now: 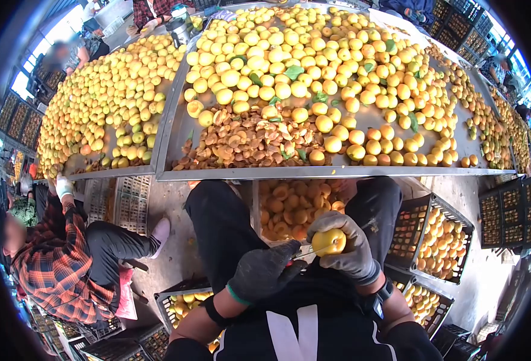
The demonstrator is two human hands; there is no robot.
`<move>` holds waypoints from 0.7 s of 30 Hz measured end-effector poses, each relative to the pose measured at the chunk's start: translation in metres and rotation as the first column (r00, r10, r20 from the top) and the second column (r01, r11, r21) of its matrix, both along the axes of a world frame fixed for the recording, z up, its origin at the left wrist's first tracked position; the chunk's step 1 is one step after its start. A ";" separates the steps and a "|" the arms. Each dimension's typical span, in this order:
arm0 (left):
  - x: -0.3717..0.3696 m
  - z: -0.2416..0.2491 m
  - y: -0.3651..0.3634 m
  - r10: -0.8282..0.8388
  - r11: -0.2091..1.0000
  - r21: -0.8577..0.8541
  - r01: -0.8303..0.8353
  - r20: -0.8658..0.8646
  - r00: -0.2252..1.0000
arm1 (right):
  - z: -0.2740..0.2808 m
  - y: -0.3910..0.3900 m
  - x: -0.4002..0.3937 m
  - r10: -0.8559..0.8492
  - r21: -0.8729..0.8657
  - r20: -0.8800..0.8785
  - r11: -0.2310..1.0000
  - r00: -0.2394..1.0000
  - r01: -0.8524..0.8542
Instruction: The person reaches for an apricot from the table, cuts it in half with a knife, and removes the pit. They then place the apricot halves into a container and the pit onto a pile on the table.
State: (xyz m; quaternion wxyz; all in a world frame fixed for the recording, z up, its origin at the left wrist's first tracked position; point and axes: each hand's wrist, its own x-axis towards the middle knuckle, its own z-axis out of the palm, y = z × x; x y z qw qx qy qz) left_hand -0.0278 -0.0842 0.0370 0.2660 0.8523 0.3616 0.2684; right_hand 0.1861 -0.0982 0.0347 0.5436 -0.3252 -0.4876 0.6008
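My left hand, in a dark glove, is closed round a small knife with a bit of red handle showing. The blade reaches the underside of a yellow apricot. My right hand, in a grey glove, grips that apricot between thumb and fingers. Both hands are close together above my lap. Just beyond them, between my knees, stands a crate of apricot halves, partly hidden by my legs and the table edge.
A metal-rimmed table spans ahead, bearing many whole apricots, green leaves and a heap of apricot pieces. Black crates of fruit stand right and lower left. A person in a plaid shirt sits left; other people are around the tables.
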 end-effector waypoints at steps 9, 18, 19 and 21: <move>-0.004 -0.017 0.001 -0.011 0.999 0.037 0.014 -0.077 0.997 | 0.001 -0.004 -0.007 -0.056 0.000 -0.003 0.998 0.998 0.056; 0.000 -0.035 0.009 0.009 0.999 0.045 -0.005 -0.090 0.996 | -0.001 -0.008 -0.019 -0.149 -0.173 -0.186 0.978 0.971 0.117; 0.001 -0.039 0.011 0.020 0.998 0.066 -0.017 -0.051 0.998 | -0.002 -0.007 -0.020 -0.147 -0.170 -0.184 0.979 0.972 0.116; 0.004 -0.041 0.012 0.026 0.999 0.044 -0.025 -0.035 0.999 | -0.004 -0.007 -0.021 -0.192 -0.132 -0.116 0.975 0.975 0.177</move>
